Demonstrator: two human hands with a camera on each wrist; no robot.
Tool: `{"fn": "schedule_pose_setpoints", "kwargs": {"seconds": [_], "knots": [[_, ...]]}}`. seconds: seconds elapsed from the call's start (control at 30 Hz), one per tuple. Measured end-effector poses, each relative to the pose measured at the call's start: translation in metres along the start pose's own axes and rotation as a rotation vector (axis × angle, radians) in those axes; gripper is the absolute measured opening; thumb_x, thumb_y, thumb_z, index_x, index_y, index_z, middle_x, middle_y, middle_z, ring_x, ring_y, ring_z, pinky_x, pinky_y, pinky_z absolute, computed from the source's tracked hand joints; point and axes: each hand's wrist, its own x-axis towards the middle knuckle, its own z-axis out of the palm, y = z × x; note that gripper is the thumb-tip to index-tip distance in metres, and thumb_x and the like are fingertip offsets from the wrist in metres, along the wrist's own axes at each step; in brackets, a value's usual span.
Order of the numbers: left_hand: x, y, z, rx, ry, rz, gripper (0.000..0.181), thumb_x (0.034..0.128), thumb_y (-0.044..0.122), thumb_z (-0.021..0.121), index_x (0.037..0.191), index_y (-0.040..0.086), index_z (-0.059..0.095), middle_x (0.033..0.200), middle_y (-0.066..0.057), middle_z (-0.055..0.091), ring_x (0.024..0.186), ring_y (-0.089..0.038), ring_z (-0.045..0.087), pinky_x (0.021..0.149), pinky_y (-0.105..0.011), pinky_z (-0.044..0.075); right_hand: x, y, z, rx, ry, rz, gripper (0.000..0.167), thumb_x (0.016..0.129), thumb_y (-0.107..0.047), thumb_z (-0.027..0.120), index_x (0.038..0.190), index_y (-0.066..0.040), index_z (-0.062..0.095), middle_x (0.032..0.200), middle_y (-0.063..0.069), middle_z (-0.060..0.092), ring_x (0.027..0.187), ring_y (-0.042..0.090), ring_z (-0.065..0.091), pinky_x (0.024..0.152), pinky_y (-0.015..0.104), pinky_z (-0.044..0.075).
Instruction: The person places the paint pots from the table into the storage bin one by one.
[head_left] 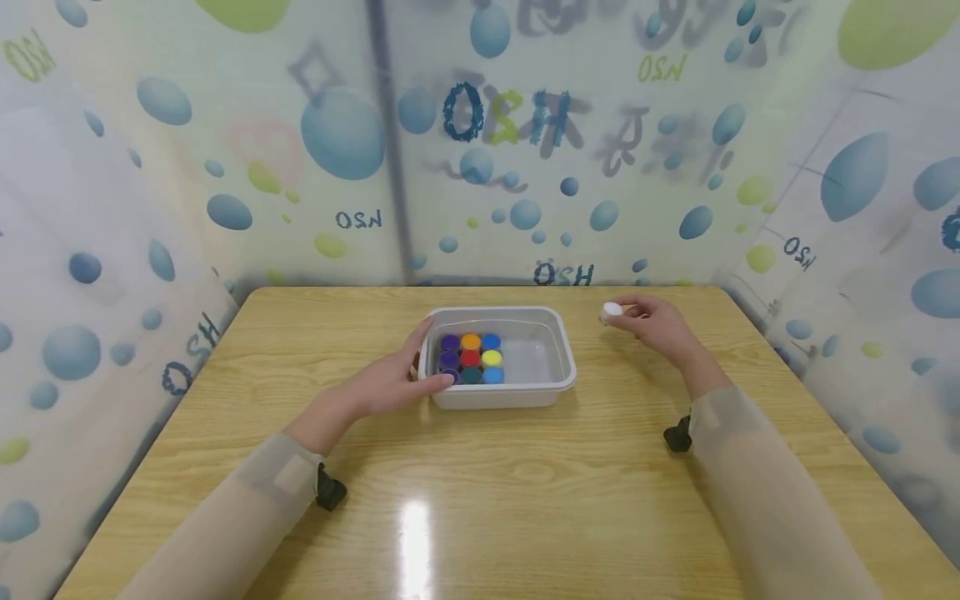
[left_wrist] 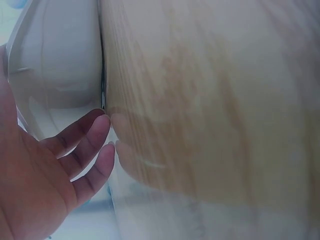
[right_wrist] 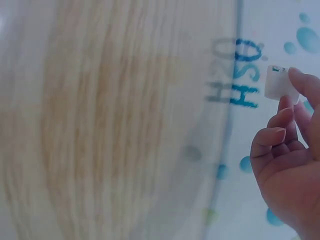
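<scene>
A white plastic tub (head_left: pixel 510 398) stands near the back middle of the table. Packed into its left part are several small paint pots (head_left: pixel 470 358) with purple, orange, blue, red, yellow and dark green lids. At the tub's left end, my left hand (head_left: pixel 386 382) holds it, thumb over the front left corner and fingers along the side. In the left wrist view, the fingertips (left_wrist: pixel 102 122) reach low beside the tub's wall. To the right of the tub, my right hand (head_left: pixel 660 325) pinches a small white-lidded pot (head_left: pixel 611 312) between thumb and fingers. In the right wrist view, that pot (right_wrist: pixel 276 84) bears dark print.
A glossy wood-grain table (head_left: pixel 525 492) spreads out under both arms. Printed curtains (head_left: pixel 480 167) with bubbles and lettering close off the back and both sides. The tub's right part shows its bare bottom. Each wrist carries a small black device.
</scene>
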Motion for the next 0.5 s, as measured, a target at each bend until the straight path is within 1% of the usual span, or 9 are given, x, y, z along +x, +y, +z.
{"fn": "schedule_pose_setpoints", "kwargs": {"seconds": [0.13, 0.2, 0.37, 0.5], "knots": [[0.000, 0.000, 0.000, 0.002, -0.005, 0.001, 0.113, 0.0980, 0.081, 0.059, 0.176, 0.041, -0.012, 0.160, -0.024, 0.055, 0.116, -0.032, 0.065, 0.106, -0.056, 0.054, -0.008, -0.013, 0.002, -0.032, 0.001, -0.058, 0.066, 0.099, -0.058, 0.078, 0.147, -0.014, 0.064, 0.126, 0.013, 0.065, 0.112, 0.029, 0.058, 0.090, 0.037, 0.052], [0.000, 0.000, 0.000, 0.007, -0.006, 0.000, 0.113, 0.0982, 0.081, 0.059, 0.176, 0.040, -0.012, 0.156, -0.024, 0.057, 0.113, -0.032, 0.065, 0.103, -0.054, 0.054, -0.012, -0.021, 0.004, -0.043, 0.001, -0.080, 0.065, 0.099, -0.059, 0.078, 0.146, -0.016, 0.065, 0.126, 0.012, 0.065, 0.112, 0.027, 0.058, 0.090, 0.039, 0.052], [0.001, 0.000, 0.001, 0.014, -0.002, -0.007, 0.113, 0.0978, 0.082, 0.058, 0.176, 0.040, -0.012, 0.149, -0.021, 0.061, 0.110, -0.030, 0.065, 0.098, -0.049, 0.055, -0.019, -0.040, 0.009, -0.050, 0.002, -0.133, 0.060, 0.099, -0.056, 0.079, 0.144, -0.018, 0.068, 0.118, 0.010, 0.067, 0.102, 0.026, 0.058, 0.081, 0.036, 0.052], [0.000, 0.000, 0.000, 0.019, -0.005, -0.009, 0.113, 0.0981, 0.082, 0.058, 0.176, 0.040, -0.012, 0.146, -0.020, 0.063, 0.110, -0.030, 0.065, 0.097, -0.048, 0.055, -0.023, -0.054, 0.016, -0.041, 0.002, -0.192, 0.053, 0.100, -0.051, 0.080, 0.141, -0.018, 0.071, 0.111, 0.008, 0.069, 0.095, 0.025, 0.059, 0.074, 0.034, 0.051]]}}
